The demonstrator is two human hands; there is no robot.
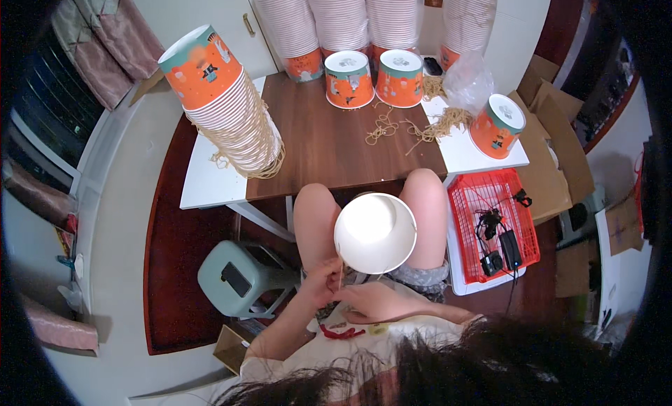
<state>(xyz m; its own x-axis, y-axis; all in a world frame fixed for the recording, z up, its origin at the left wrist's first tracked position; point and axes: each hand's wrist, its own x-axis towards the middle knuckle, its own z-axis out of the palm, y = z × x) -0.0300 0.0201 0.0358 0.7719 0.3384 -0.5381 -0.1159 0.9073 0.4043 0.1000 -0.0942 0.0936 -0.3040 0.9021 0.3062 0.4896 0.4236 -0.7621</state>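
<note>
A white-lined paper bucket rests between my knees, its open mouth facing up. A thin tan cord hangs at the near left of its rim. My left hand pinches this cord just beside the rim. My right hand lies across in front of the bucket, its fingertips closed at the cord's lower end. Whether the cord passes through a hole in the rim is too small to tell.
On the table stand a tall bucket stack with cords, upturned orange buckets, and loose cord bundles. Wrapped stacks line the back. A red basket with cables is to the right, a grey-green stool to the left.
</note>
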